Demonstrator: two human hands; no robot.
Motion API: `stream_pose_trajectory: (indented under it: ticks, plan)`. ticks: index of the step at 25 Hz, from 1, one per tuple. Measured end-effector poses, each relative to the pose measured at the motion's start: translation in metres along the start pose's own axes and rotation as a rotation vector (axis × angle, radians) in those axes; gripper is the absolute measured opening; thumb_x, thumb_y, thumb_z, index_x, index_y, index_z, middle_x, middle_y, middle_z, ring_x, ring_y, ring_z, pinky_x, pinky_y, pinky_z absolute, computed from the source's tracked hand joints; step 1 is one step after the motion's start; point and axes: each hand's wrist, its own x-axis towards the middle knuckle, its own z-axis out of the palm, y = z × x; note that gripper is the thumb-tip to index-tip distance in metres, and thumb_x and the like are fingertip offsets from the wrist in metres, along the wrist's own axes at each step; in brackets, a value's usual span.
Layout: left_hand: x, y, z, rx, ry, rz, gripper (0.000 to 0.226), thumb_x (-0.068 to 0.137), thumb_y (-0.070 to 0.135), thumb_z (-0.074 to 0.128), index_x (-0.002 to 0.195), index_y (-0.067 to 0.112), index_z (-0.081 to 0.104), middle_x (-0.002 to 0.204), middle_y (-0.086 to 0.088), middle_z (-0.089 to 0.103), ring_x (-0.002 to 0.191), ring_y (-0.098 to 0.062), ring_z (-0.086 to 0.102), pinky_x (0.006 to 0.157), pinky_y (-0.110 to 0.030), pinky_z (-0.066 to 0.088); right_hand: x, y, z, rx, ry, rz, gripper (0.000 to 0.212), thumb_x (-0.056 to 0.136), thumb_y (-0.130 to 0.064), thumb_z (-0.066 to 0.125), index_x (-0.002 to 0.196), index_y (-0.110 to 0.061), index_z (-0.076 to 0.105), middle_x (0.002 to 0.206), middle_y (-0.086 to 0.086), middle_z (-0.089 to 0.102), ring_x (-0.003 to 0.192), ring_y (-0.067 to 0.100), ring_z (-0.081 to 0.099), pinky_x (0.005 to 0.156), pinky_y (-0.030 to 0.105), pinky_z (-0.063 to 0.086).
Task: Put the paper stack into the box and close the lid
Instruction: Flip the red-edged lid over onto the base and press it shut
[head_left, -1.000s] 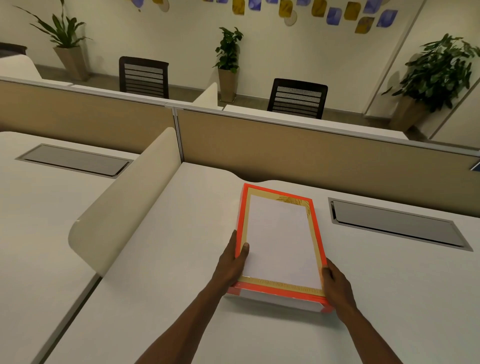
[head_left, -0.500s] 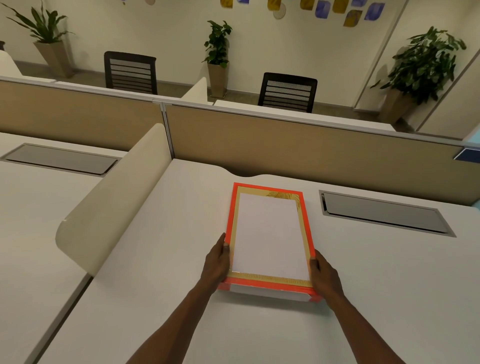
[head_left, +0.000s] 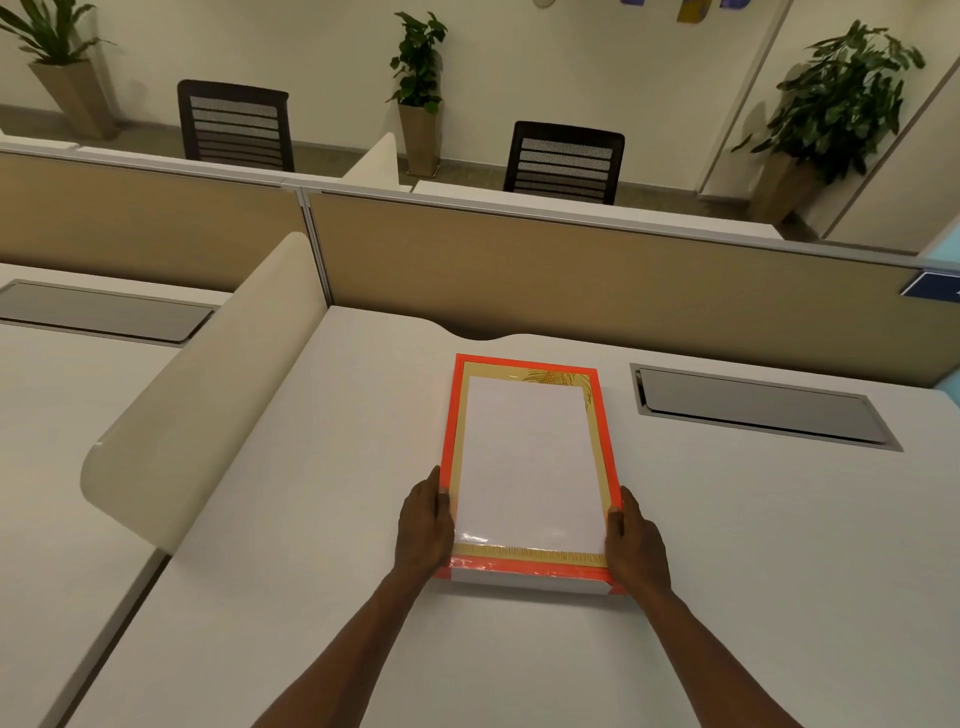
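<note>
A flat box with an orange rim and a gold inner border lies on the white desk straight ahead of me. Its top shows a white rectangle with a glossy glare near the front; I cannot tell whether this is the paper stack or a lid panel. My left hand grips the box's left side near the front corner. My right hand grips the right side opposite it. The box's white front wall shows between the hands.
A curved cream divider rises on the left of the desk. A tan partition closes off the back. A grey cable hatch sits right of the box, another hatch on the neighbouring desk. Chairs and potted plants stand beyond.
The box has turned from a slight skew to square with me. Both hands have slid to its near corners, the left thumb coming off the top. The view has tilted down.
</note>
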Motion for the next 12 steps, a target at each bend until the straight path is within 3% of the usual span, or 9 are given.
stream_pose_trajectory:
  ticks: [3, 5, 8, 12]
  plan:
    - [0.018, 0.001, -0.004, 0.145, -0.008, 0.078, 0.044, 0.103, 0.021, 0.043, 0.144, 0.005, 0.046, 0.131, -0.015, 0.061, 0.121, -0.032, 0.058, 0.106, -0.044, 0.048, 0.006, 0.0, 0.0, -0.032, 0.0, -0.045, 0.063, 0.102, -0.04, 0.044, 0.155, -0.014, 0.023, 0.151, 0.015, 0.045, 0.133, 0.035, 0.049, 0.108, 0.048, 0.042]
    - [0.036, 0.01, -0.008, 0.234, -0.044, 0.144, 0.055, 0.103, 0.031, 0.042, 0.153, 0.008, 0.033, 0.15, -0.014, 0.046, 0.139, -0.031, 0.044, 0.114, -0.044, 0.041, 0.006, -0.002, 0.004, -0.133, 0.014, -0.129, 0.074, 0.098, -0.051, 0.044, 0.157, -0.018, 0.016, 0.163, 0.01, 0.026, 0.145, 0.033, 0.033, 0.114, 0.048, 0.034]
    - [0.07, 0.028, -0.007, 0.426, -0.114, 0.23, 0.07, 0.102, 0.051, 0.033, 0.159, 0.016, 0.013, 0.168, -0.005, 0.014, 0.155, -0.026, 0.014, 0.124, -0.044, 0.023, 0.003, -0.002, 0.018, -0.314, -0.017, -0.29, 0.083, 0.092, -0.067, 0.037, 0.158, -0.024, 0.008, 0.167, 0.005, 0.01, 0.152, 0.028, 0.015, 0.12, 0.046, 0.023]
    - [0.116, 0.044, -0.005, 0.618, -0.215, 0.275, 0.078, 0.099, 0.061, 0.026, 0.16, 0.017, 0.004, 0.169, -0.003, 0.002, 0.156, -0.024, 0.003, 0.127, -0.043, 0.014, 0.008, 0.0, 0.026, -0.439, -0.011, -0.312, 0.086, 0.088, -0.078, 0.023, 0.158, -0.03, 0.008, 0.167, 0.005, 0.005, 0.154, 0.029, 0.007, 0.12, 0.047, 0.021]
